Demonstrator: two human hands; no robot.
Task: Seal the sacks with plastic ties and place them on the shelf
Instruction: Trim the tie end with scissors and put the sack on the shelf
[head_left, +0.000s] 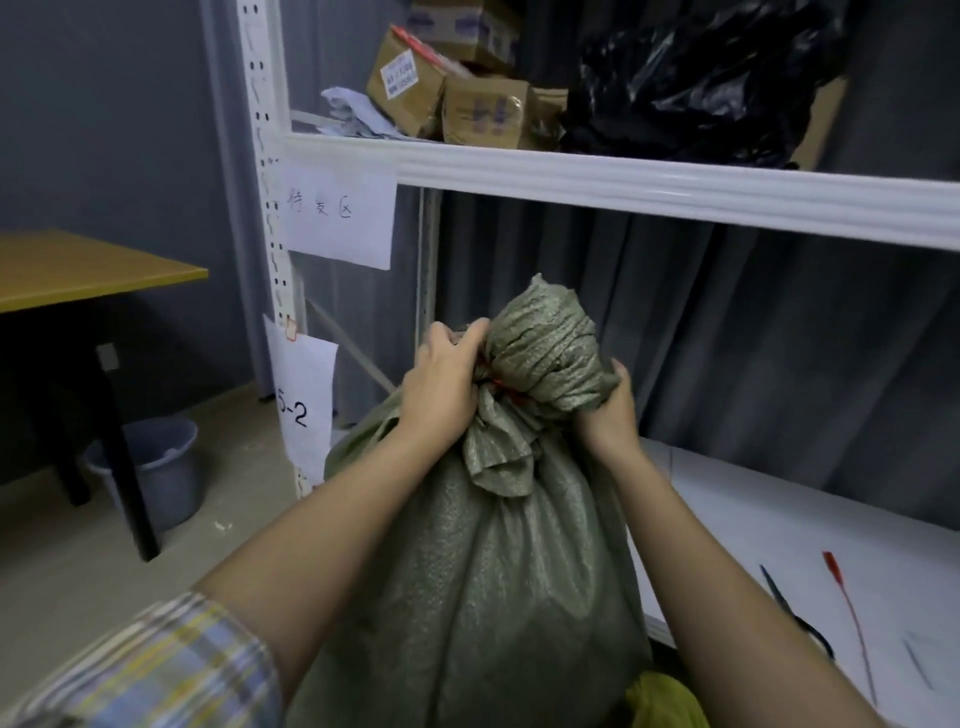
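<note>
I am looking down at a green woven sack (483, 582) standing full and upright, its base cut off by the bottom edge, in front of the white shelf (779, 525). Its neck is gathered into a thick bunch, and both hands are clamping it: the left hand (441, 379) is curling round the left side of the bunch, and the right hand (610, 410) is cupping it from the right and underneath, fingers wrapped into the cloth. Between the two grips a red plastic tie (498, 383) is showing only as a small scrap; most of it is hidden in the folds, and I cannot tell whether it is drawn tight. Just right of the right forearm, on the shelf's lower board, a spare red tie (852, 613) is lying loose, with a dark tie (789, 608) beside it, partly blurred. Below the right forearm something yellow (660, 701) is peeking out, too cut off to name. Above the grip the upper shelf beam (675, 187) is carrying cardboard boxes (457, 98) and a black plastic bag (701, 83). Left of the left hand, paper labels (337, 218) are hanging on the shelf post, one handwritten, one reading "5-2" with its first character partly hidden. Farther left a wooden table (78, 270) is standing over a grey bucket (156, 473). A plaid sleeve (156, 670) is covering my left upper arm.
</note>
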